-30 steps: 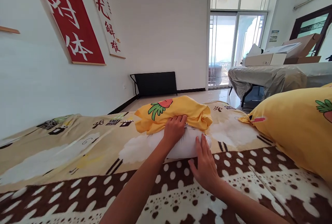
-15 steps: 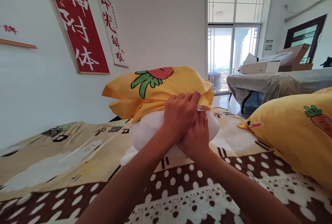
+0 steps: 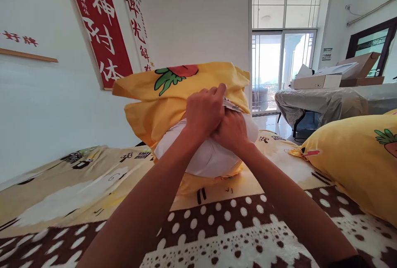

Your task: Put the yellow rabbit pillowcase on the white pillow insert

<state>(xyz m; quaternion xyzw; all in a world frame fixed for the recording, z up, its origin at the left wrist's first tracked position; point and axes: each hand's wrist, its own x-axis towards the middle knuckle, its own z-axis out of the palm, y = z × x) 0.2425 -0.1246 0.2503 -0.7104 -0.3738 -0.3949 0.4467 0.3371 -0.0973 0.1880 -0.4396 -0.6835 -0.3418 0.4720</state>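
Observation:
A yellow pillowcase (image 3: 145,113) with a carrot print is partly around a white pillow (image 3: 207,158), whose near end shows at the opening. My left hand (image 3: 204,108) is closed on the pillowcase's upper edge. Just right of it and touching it, my right hand (image 3: 232,129) reaches under that edge against the pillow, its fingertips hidden by the cloth. Some yellow cloth also shows below the pillow.
A patterned blanket (image 3: 217,218) lies beneath. At the right sits another yellow pillow (image 3: 350,152) with a carrot print. Behind it, boxes (image 3: 319,81) rest on a plastic-covered table (image 3: 328,98). Scrolls hang on the left wall.
Both hands have risen and shifted slightly left, lifting the pillowcase edge. The pillow's near end has tilted up, and yellow cloth now shows beneath it. My right fingers have gone under the edge.

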